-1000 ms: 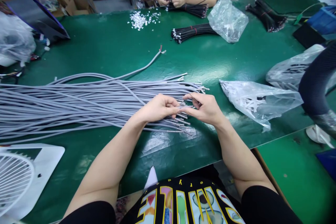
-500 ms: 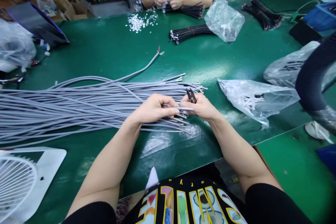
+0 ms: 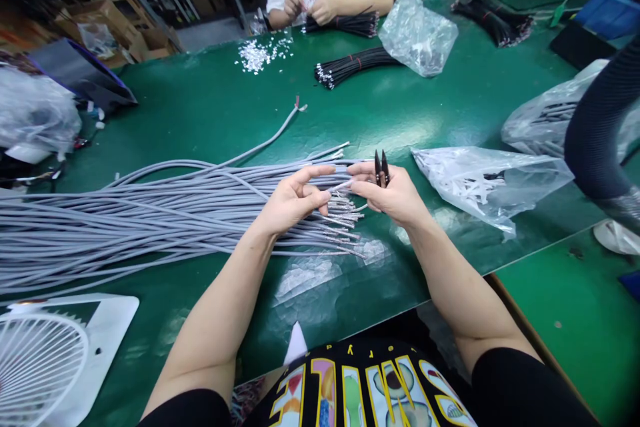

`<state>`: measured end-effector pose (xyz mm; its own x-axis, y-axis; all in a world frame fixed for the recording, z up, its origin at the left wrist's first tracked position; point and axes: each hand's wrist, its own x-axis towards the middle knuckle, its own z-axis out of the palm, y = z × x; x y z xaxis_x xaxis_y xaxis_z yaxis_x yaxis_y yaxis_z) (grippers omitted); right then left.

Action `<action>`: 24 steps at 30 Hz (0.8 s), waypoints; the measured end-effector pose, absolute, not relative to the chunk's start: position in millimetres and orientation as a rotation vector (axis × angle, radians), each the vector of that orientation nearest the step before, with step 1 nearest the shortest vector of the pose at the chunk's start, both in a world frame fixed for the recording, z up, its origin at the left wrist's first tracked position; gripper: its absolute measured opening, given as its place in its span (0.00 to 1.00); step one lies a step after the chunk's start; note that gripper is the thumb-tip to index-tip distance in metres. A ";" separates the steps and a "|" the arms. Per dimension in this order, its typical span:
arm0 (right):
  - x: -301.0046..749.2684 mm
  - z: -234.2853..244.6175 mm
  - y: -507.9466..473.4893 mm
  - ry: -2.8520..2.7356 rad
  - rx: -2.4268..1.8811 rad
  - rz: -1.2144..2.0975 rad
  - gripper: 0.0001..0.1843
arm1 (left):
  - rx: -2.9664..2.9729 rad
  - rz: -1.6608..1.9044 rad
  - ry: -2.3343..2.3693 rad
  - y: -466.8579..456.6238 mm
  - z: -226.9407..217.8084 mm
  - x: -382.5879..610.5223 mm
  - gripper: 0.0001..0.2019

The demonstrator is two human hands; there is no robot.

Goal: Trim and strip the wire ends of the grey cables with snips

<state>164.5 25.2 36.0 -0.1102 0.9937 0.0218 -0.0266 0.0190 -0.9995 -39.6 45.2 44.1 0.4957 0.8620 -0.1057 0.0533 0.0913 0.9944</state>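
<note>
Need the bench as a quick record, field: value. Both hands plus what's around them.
left hand: left hand at a grey cable, index finger extended; exact grip unclear
right hand: right hand holds black snips, blades apart, tips pointing away from the wearer
beneath: grey cable bundle, silvery ends toward the right
right side: clear plastic bag with white pieces inside
across: co-worker's hands at black wires; white bits scattered nearby
near left: white slatted grille, partly out of frame
surface: green tabletop
</note>
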 end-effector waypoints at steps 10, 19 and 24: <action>134.1 28.6 12.3 -1.285 -1.037 1.276 0.13 | 1.360 0.714 0.777 45.2 41.5 -40.8 0.34; 127.2 28.6 16.3 -0.928 -0.873 1.652 0.14 | 1.315 0.794 0.702 48.2 35.0 -40.9 0.27; 128.5 27.7 20.3 -1.004 -1.013 1.552 0.08 | 1.302 0.822 0.759 46.9 33.2 -37.9 0.26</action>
